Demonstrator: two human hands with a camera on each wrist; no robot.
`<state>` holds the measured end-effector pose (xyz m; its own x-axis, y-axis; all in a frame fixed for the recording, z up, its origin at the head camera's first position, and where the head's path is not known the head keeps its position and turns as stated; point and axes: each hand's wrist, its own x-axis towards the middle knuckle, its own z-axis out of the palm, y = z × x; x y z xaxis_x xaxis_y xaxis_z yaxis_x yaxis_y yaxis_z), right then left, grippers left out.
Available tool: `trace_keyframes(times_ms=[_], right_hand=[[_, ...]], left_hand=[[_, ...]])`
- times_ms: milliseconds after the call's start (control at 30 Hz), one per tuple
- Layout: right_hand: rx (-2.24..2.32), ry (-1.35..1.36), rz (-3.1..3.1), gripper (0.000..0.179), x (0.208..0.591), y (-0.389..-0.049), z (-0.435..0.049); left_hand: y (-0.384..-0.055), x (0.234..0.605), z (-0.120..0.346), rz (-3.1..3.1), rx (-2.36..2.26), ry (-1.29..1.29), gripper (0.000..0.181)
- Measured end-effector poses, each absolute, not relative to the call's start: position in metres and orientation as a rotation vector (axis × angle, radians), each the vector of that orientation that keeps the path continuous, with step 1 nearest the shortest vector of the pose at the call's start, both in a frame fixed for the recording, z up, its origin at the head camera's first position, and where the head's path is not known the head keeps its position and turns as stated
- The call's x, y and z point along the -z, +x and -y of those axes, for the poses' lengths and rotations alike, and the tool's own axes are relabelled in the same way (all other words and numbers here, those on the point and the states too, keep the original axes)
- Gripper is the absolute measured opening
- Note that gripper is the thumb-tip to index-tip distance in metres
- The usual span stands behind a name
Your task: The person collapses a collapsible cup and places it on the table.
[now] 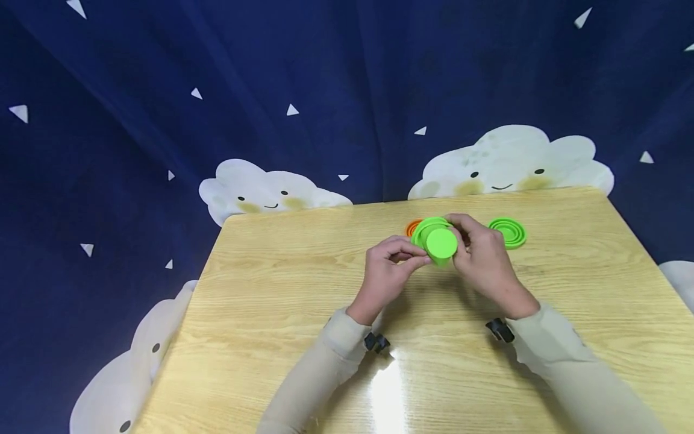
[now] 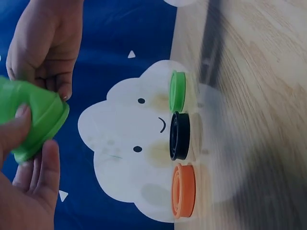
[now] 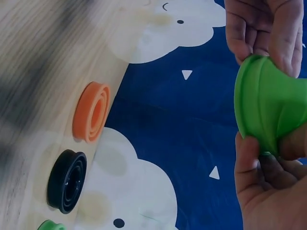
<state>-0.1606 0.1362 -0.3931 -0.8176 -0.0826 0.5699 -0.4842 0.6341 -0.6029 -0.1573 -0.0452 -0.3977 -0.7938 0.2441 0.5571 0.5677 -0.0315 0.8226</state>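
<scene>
A green collapsible silicone cup (image 1: pixel 441 244), partly stretched out and tilted with its flat base toward the head camera, is held up above the table between both hands. My left hand (image 1: pixel 387 268) pinches its edge from the left. On the other side my right hand (image 1: pixel 484 259) grips the wall, thumb and fingers around the rim. In the right wrist view the cup's (image 3: pixel 273 103) wide rim points left and its wall looks creased. Both hands also show on the cup (image 2: pixel 36 115) in the left wrist view.
Three flattened cups stand in a row along the table's far side: an orange one (image 2: pixel 184 191), a black one (image 2: pixel 180 135) and a green one (image 2: pixel 177 91). In the head view the hands hide the black one. Behind the wooden table (image 1: pixel 282 277) hangs a blue curtain (image 1: pixel 325 72).
</scene>
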Motion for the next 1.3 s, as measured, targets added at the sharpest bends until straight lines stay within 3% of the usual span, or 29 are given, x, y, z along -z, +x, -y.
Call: trace_keyframes(times_ms=[200,400,567,1067,1300], right_hand=[[-1.239,0.446,2.284,0.022,0.391,-0.158,-0.134],[-1.478,0.487,2.248,0.009,0.381,-0.149,-0.13],[-1.597,0.582,2.169,0.022,0.367,-0.138,-0.124],[-1.451,0.492,1.968,0.016,0.36,-0.138,-0.114],[-1.34,0.433,2.023,0.01,0.384,-0.155,-0.123]], left_hand=[[-0.158,0.399,0.042,2.004,1.934,-0.615,0.008],[-0.162,0.399,0.037,1.898,2.076,-0.483,0.006],[-0.163,0.396,0.031,1.75,2.213,-0.411,0.013],[-0.163,0.403,0.024,1.622,2.144,-0.404,0.011],[-0.162,0.401,0.024,1.606,2.027,-0.508,0.01]])
